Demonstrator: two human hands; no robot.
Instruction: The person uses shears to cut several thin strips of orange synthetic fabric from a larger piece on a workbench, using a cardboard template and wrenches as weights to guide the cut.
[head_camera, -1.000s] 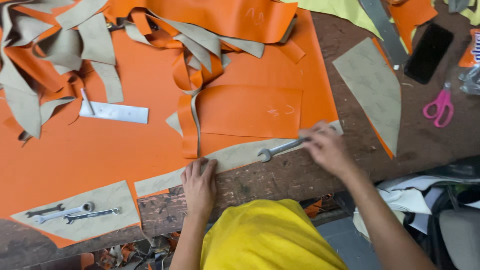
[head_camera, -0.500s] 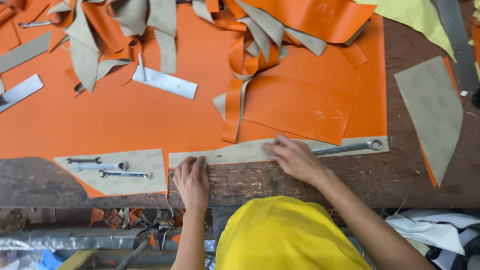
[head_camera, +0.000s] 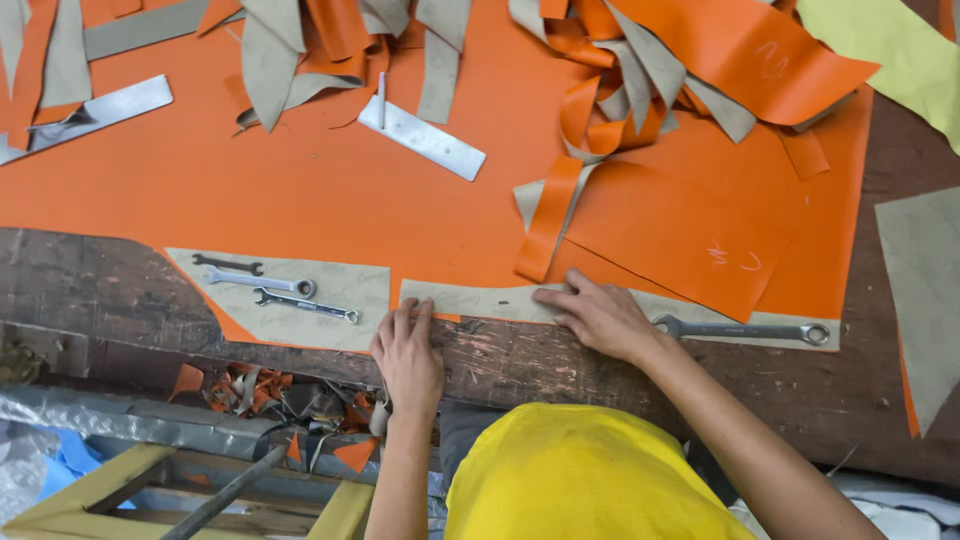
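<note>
Flat, long beige strip (head_camera: 500, 300), edging orange sheet (head_camera: 300, 190), under both hands.

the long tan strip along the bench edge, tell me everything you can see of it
The tan strip is a long, narrow, flat piece of grey-beige sheet, leather-like, lying along the near edge of the orange sheet on the worn wooden bench. Its left end is square-cut; faint pen marks show on it. The left hand presses its left end, the right hand lies flat on its middle, and a combination wrench rests on its right part as a weight.
</note>
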